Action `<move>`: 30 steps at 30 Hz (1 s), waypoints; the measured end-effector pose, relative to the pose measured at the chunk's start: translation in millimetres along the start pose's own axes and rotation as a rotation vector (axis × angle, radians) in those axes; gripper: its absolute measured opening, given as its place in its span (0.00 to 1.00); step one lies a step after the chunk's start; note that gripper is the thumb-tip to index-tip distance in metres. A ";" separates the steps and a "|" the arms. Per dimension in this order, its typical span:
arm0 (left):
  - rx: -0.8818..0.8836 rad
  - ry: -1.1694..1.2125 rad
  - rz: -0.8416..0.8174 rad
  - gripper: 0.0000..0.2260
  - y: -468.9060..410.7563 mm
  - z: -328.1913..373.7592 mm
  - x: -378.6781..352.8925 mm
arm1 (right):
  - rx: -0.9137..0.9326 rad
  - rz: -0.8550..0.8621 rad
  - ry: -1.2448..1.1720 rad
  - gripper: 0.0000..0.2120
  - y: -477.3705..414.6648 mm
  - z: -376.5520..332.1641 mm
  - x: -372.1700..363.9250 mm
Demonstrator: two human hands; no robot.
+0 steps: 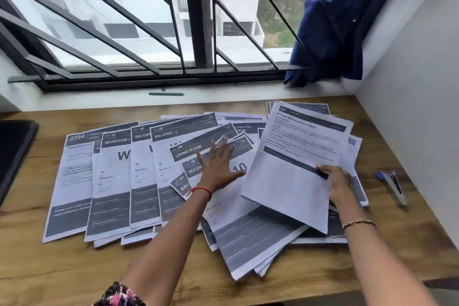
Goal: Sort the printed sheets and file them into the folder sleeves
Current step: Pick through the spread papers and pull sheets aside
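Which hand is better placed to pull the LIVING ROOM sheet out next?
Left. The left hand lies flat on the LIVING ROOM sheet; the right hand is occupied gripping the lifted sheet.

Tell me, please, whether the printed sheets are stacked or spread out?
Spread out: the sheets fan overlapping across the table, several headings visible.

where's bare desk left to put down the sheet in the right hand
Bare wood runs along the near edge, left of the left forearm. Another free patch lies between the spread sheets and the black folder. A narrow strip holds the stapler by the wall. The middle is crowded.
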State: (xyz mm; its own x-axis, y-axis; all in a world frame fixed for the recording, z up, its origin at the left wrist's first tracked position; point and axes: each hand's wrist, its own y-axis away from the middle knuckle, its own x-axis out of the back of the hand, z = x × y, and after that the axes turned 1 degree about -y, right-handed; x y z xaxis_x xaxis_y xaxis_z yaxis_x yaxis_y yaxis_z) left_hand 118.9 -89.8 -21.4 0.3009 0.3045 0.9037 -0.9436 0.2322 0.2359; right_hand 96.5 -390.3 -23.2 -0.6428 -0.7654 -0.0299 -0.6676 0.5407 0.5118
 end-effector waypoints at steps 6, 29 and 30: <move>-0.213 -0.081 -0.050 0.34 -20.0 49.2 -8.2 | -0.025 0.003 -0.120 0.05 -19.0 -6.9 27.6; -0.206 0.260 0.092 0.14 -42.3 86.9 -27.3 | -0.017 0.021 -0.068 0.08 -55.4 -31.9 79.8; -0.214 0.360 0.121 0.14 -41.9 93.2 -25.8 | -0.002 0.019 -0.053 0.06 -54.9 -31.8 80.4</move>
State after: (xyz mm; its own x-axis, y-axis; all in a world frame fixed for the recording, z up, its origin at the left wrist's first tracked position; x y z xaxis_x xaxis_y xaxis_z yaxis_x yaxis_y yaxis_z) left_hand 137.9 -193.5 -21.3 0.2544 0.6350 0.7294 -0.9367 0.3495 0.0224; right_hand 93.4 -492.6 -26.3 -0.6743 -0.7356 -0.0651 -0.6544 0.5544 0.5141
